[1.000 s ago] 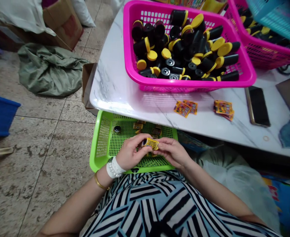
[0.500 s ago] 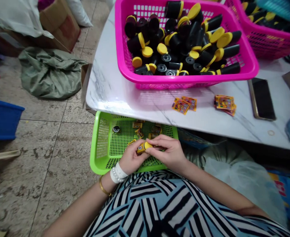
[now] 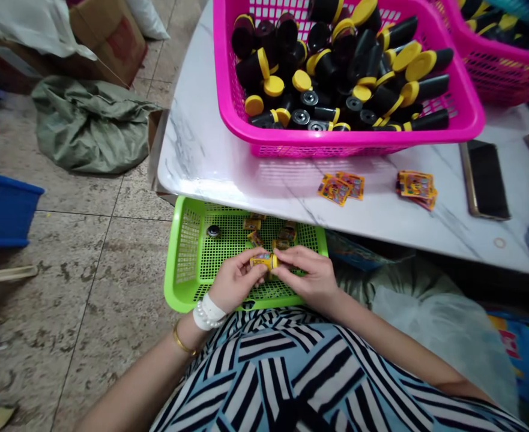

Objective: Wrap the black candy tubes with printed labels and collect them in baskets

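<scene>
Both hands meet over a green basket on my lap. My left hand and my right hand are closed on a small tube wrapped in a yellow printed sticker, held level between the fingertips. A few labelled tubes and one bare black tube lie in the green basket beyond my hands. On the marble table stands a pink basket full of black tubes with yellow caps. Two small piles of yellow stickers lie in front of it.
A phone lies at the table's right. A second pink basket stands at the far right. On the tiled floor to the left are a grey-green sack, a cardboard box and a blue bin.
The tube has turned in my fingers: its yellow cap end now points right toward my right hand. The view has shifted slightly; both hands stay over the green basket.
</scene>
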Demonstrator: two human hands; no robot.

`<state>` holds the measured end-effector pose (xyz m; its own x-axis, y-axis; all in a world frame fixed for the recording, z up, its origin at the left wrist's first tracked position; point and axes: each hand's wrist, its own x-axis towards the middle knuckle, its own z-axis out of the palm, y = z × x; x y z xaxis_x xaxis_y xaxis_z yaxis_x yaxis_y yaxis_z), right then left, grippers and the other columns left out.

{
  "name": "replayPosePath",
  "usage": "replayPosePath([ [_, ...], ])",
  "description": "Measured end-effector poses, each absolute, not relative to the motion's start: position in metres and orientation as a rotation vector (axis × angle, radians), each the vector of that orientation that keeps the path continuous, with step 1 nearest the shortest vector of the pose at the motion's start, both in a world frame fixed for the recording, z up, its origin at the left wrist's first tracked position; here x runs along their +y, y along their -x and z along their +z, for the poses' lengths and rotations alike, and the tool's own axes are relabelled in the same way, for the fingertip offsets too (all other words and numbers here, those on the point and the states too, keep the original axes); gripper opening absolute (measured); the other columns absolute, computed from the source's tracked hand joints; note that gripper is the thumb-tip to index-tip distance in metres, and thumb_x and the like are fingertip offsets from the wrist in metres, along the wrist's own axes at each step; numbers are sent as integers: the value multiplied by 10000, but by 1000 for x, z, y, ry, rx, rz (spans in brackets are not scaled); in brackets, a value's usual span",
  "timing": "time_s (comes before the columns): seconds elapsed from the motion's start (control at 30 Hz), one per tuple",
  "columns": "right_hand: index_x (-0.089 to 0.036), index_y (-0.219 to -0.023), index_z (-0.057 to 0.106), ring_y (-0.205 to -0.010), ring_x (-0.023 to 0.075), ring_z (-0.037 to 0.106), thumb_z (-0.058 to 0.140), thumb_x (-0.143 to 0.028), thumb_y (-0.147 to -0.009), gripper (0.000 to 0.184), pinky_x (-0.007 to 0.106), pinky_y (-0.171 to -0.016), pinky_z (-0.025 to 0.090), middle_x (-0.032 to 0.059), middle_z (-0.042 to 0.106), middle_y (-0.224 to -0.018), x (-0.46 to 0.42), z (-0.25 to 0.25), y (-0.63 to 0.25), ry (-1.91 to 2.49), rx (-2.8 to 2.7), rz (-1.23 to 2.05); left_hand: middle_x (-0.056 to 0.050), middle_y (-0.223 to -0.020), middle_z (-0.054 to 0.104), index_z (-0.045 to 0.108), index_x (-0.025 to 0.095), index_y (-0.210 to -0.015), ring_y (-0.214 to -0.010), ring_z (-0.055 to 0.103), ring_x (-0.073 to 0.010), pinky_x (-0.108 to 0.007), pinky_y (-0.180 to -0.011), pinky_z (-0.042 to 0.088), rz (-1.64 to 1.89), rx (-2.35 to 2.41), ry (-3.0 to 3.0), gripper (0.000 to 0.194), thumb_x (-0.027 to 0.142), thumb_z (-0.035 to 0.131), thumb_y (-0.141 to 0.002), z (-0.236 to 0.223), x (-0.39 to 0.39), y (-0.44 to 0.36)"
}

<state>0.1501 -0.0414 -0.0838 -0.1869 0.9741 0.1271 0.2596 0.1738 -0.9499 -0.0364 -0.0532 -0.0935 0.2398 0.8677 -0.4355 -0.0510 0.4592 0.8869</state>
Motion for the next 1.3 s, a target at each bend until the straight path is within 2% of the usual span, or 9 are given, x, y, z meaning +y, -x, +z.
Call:
replayPosePath([
  [0.1, -193, -945, 785, -680, 161, 695, 785, -287, -731, 233, 281, -603, 616, 77, 733, -846, -38, -84, -149, 1339, -1312, 1368, -112, -1049, 706, 679, 178, -1122, -934, 634, -216, -354, -869, 494, 882, 1296, -1342, 288, 279, 650, -854, -88, -55, 31],
  [0.17, -170, -917, 783, -634, 170, 702, 801, -371, -709, 289, 318, -610, 633, 66, 736, -783, -36, -85, -150, 1381, -1138, 1603, -127, -1088, 698, 679, 177, -1124, -991, 620, -232, -368, -919, 472, 894, 1304, -1588, 265, 247, 615, -876, -86, -54, 29],
  [0.27, -164, -906, 780, -607, 162, 699, 794, -418, -711, 321, 320, -606, 636, 58, 740, -765, -35, -85, -152, 1386, -1087, 1671, -125, -1045, 700, 650, 165, -1139, -941, 633, -227, -355, -863, 495, 848, 1282, -1721, 270, 245, 596, -887, -84, -51, 29],
  [0.43, -214, -913, 790, -820, 174, 710, 841, -308, -669, 266, 266, -703, 619, 71, 739, -940, -36, -81, -158, 1314, -1210, 1440, -83, -994, 699, 613, 172, -1123, -890, 644, -194, -318, -798, 523, 920, 1238, -1747, 259, 213, 628, -868, -84, -49, 31],
  [0.63, -192, -902, 774, -657, 173, 730, 852, -375, -651, 320, 326, -689, 627, 40, 757, -781, -29, -89, -164, 1320, -883, 1960, -104, -1038, 636, 641, 188, -1131, -941, 625, -182, -317, -816, 540, 1000, 1087, -1971, 253, 141, 551, -899, -90, -48, 31],
  [0.8, -208, -881, 777, -769, 179, 727, 877, -342, -609, 320, 342, -751, 624, 51, 761, -893, -33, -95, -155, 1303, -883, 1786, -83, -977, 652, 540, 171, -1243, -832, 650, -180, -306, -725, 558, 925, 1189, -1402, 469, 340, 684, -830, -85, -47, 35],
  [0.9, -206, -820, 784, -903, 185, 706, 900, -286, -563, 293, 307, -809, 608, 61, 742, -968, -34, -93, -151, 1292, -976, 1608, -51, -821, 652, 580, 136, -1147, -613, 600, -125, -239, -554, 513, 822, 1199, -1063, 358, 387, 587, -893, -84, -48, 37],
  [1.13, -149, -822, 723, -566, 123, 703, 858, -397, -631, 341, 261, -617, 626, 34, 748, -762, -32, -100, -143, 1325, -639, 1933, -105, -956, 693, 675, 139, -1046, -879, 629, -193, -318, -792, 502, 969, 1354, -1725, 214, 245, 618, -869, -84, -48, 35],
  [1.3, -131, -811, 672, -535, 128, 697, 751, -483, -755, 366, 233, -554, 615, 22, 703, -617, -33, -103, -147, 1231, -676, 2161, -29, -750, 645, 660, 153, -987, -608, 547, -118, -240, -574, 448, 798, 1376, -1427, 212, 327, 584, -893, -89, -45, 37],
])
